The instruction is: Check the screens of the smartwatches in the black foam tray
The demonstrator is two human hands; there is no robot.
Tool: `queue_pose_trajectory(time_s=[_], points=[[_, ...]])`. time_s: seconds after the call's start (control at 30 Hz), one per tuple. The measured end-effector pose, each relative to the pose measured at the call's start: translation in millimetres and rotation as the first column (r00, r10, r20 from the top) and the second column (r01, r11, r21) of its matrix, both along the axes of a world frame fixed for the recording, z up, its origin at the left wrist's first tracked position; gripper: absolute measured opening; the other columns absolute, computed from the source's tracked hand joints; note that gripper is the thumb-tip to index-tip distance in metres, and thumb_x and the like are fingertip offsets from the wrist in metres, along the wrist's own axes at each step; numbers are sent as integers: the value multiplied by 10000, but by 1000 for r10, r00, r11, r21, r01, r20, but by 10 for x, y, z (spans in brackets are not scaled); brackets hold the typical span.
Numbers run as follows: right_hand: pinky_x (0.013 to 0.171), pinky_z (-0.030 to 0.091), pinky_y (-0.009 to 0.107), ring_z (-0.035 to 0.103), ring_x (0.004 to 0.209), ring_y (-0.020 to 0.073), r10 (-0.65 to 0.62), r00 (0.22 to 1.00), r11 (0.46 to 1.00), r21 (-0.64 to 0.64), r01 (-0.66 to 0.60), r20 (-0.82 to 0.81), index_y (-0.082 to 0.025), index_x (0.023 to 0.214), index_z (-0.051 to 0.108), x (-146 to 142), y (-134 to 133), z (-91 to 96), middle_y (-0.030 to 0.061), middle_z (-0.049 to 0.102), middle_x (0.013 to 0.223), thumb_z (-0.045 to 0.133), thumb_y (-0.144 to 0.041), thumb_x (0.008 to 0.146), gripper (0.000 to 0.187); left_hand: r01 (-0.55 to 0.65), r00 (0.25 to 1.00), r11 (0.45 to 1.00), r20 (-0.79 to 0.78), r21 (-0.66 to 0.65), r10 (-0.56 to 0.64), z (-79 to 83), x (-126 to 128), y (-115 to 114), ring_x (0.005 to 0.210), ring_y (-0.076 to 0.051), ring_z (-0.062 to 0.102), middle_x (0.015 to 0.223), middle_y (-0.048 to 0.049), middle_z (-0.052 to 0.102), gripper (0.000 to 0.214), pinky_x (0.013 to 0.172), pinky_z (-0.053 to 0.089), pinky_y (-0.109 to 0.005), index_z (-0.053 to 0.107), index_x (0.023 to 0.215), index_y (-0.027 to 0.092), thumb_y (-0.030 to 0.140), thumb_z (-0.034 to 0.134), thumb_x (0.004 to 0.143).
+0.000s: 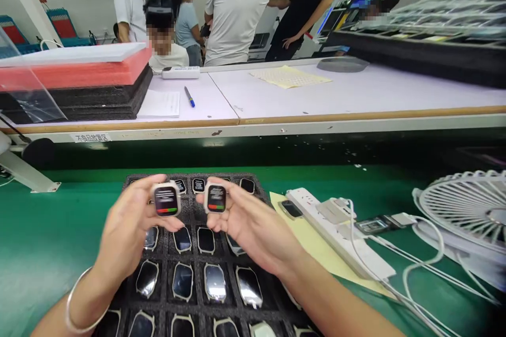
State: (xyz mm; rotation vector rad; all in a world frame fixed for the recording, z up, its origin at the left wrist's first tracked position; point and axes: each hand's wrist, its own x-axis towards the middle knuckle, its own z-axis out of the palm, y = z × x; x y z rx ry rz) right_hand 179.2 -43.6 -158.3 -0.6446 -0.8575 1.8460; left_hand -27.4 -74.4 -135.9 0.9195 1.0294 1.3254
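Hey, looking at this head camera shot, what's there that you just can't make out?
- Text on the two lit watch screens, left hand and right hand: too small, head view.
- Tray slots beneath both hands: hidden by them.
- Nearest row of the foam tray: cut off by the bottom edge.
- Label on the bench edge: too small to read.
- Fan: cut off at the right edge.

Your left hand (130,224) is raised, palm turned inward, thumb and fingers curled in a pinch, a bangle on the wrist. Your right hand (247,226) mirrors it just beside, fingertips pinched, forearm reaching in from the lower right.
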Motion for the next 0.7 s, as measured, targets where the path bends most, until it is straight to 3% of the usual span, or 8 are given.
queue_pose_trajectory(time_s=[0.13,0.37,0.7], points=[[698,477,311,635,696,177,79,992,997,2,-80,96,-209,1255,553,-86,73,-195,44,675,858,774,-317,801,516,192,980,981,-52,-14,-193,-163,126,185,651,-165,647,913,-66,640,601,626,544,-279,491,1310,166,393,718,802],[703,469,304,631,696,152,71,987,994,73,-83,143,-219,1185,536,-75,96,-230,40,663,988,707,-202,763,456,168,976,985,-148,46,-160,-304,139,235,657,-88,590,1086,-72,603,622,609,498,-214,488,1303,189,153,675,712],[692,459,295,627,698,144,83,984,992,76,-96,159,-216,1199,518,-80,126,-302,40,668,1003,679,-185,751,476,158,965,986,-221,46,-144,-346,125,265,637,-79,596,1128,-77,594,616,570,482,-202,476,1329,195,163,620,731]])
